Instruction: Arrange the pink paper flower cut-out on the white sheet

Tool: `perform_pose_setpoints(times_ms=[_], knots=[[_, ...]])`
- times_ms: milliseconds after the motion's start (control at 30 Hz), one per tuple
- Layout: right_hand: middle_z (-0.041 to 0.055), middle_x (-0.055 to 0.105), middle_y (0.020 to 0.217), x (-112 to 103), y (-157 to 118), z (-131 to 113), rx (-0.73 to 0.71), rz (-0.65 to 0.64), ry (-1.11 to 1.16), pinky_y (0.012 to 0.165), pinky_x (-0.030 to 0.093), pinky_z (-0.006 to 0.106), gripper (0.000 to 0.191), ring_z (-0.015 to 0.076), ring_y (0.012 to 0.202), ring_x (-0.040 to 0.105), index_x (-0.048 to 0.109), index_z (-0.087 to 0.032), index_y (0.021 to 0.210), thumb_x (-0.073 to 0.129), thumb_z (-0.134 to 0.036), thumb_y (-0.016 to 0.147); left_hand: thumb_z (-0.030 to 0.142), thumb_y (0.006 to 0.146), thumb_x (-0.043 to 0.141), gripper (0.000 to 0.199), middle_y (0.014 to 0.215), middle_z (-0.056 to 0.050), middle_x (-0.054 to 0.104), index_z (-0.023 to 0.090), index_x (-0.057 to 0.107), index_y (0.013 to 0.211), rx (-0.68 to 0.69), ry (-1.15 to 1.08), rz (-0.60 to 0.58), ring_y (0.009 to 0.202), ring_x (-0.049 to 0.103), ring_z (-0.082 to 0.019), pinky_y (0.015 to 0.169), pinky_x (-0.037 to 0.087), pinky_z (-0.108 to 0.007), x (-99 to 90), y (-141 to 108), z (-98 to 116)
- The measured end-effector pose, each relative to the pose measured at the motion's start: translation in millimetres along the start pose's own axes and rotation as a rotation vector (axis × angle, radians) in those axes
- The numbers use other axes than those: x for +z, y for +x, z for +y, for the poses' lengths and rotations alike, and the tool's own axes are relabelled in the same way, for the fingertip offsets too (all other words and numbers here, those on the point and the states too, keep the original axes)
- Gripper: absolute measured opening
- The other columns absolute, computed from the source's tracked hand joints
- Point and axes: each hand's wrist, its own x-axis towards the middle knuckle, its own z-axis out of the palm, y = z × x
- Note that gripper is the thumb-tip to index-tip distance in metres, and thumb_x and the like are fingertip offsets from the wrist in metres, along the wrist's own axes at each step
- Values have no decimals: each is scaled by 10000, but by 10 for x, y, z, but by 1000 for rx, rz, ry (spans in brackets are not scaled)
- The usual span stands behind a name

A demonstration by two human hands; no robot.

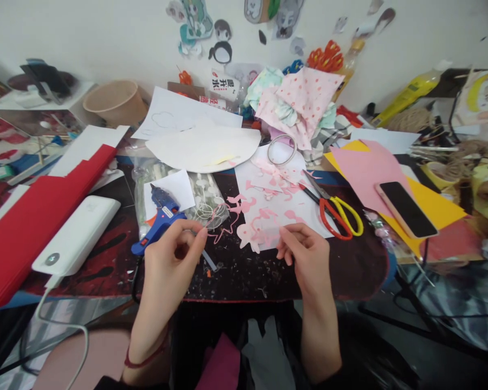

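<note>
Left hand [171, 265] and right hand [310, 260] curl into narrow pinches, any hold unclear; pink cut-outs [249, 238] show between them, around twelve o'clock. Such thin shapes want light fingertip pressure.

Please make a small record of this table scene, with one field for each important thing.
left hand: fingertips near thin pink strips; grip unclear
right hand: at the edge of the pink cutouts; grip unclear
glue gun: blue, nozzle over small white paper
scissors: red and yellow handles, right of the cutouts
phone: screen dark, on coloured paper
power bank: white, cable attached
</note>
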Motion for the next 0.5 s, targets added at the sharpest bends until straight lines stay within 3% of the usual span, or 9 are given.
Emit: perform_pose_setpoints(times_ms=[100,200,267,333,367,433,500], knots=[[-14,636,589,-37,-142,-154,-106,129,-157,427,359,258,185,119,453,545,646,-208,791,740,-365,819,348,933,627,141,527,82,468,216,631,886,3,4,3,502,420,-88,493,307,-203,-6,-5,-12],[8,670,644,90,-294,-309,-270,287,-612,606,463,317,138,160,555,598,646,-230,779,700,-342,838,336,934,624,130,524,85,471,213,629,889,16,-13,0,494,424,-85,501,323,-205,4,-5,-13],[0,644,591,271,-338,-358,-269,204,-823,599,413,326,142,170,528,586,633,-234,762,682,-337,846,327,938,619,123,527,86,473,212,627,897,23,-33,-11,498,428,-85,515,338,-207,12,-6,-4],[19,663,599,453,-319,-358,-184,19,-909,606,395,331,159,193,551,605,654,-229,771,652,-346,879,327,942,615,122,532,86,473,212,624,901,23,-41,-20,506,432,-86,525,347,-208,6,-14,4],[26,689,638,513,-291,-346,-143,-93,-882,618,401,329,128,203,587,628,692,-232,838,661,-349,880,331,942,616,125,533,86,473,213,625,900,20,-38,-21,508,433,-87,526,349,-208,-8,-21,2],[13,711,673,525,-214,-312,-83,-259,-745,629,421,319,272,207,622,656,726,-256,1030,691,-471,866,342,936,628,131,537,84,475,217,629,898,12,-26,-7,513,435,-88,522,344,-209,-56,-40,-21],[5,696,640,392,-130,-272,-41,-185,-701,637,425,325,323,194,582,638,745,-261,988,620,-546,902,346,926,646,127,552,80,494,223,639,898,-8,-17,24,528,448,-89,532,345,-210,-119,-61,-72]])
